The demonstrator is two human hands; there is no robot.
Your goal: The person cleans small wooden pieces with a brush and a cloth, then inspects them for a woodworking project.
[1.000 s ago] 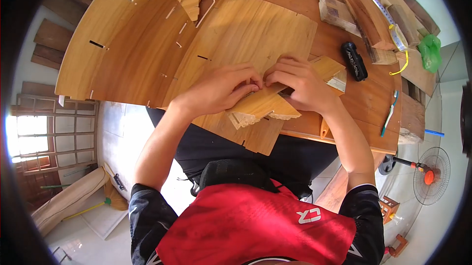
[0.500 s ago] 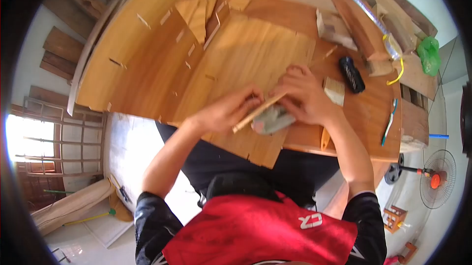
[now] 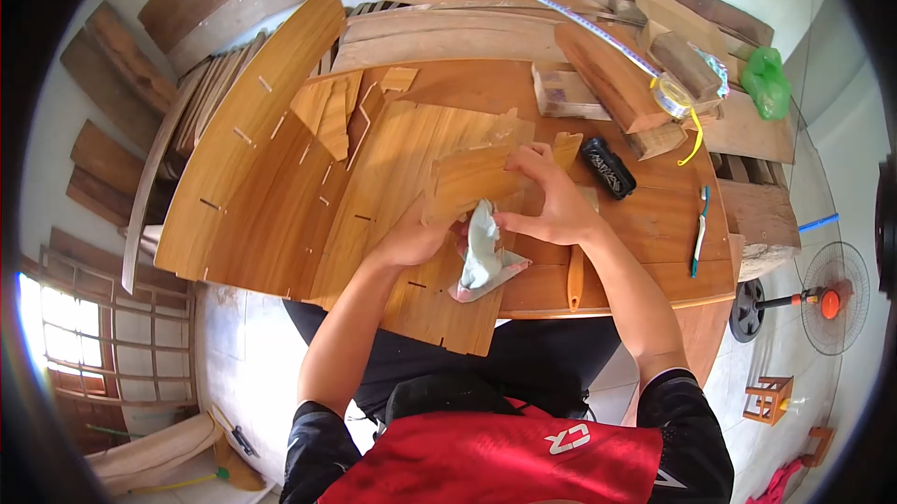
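Observation:
A small flat wooden piece (image 3: 478,175) is held between my hands, its broad face in view. My left hand (image 3: 416,231) is closed at its left end, some fingers hidden behind the piece and a crumpled pale cloth (image 3: 481,256). The fingers of my right hand (image 3: 558,205) curl at its right end, with the thumb below by the cloth. The cloth hangs under the piece, over a slotted wooden panel (image 3: 378,186) lying on the table. Joined along that panel's left side stands another slotted panel (image 3: 252,163).
Right on the table (image 3: 645,261) are an orange handle (image 3: 575,275), a black case (image 3: 608,168) and a toothbrush (image 3: 700,233). A tape measure (image 3: 671,96) lies extended across planks (image 3: 612,79) at the back. Thin wood offcuts (image 3: 327,116) rest behind the panels.
The small wooden piece has turned from nearly edge-on to show its broad face. The cloth now hangs down below it. My head view has shifted, showing more of the planks behind.

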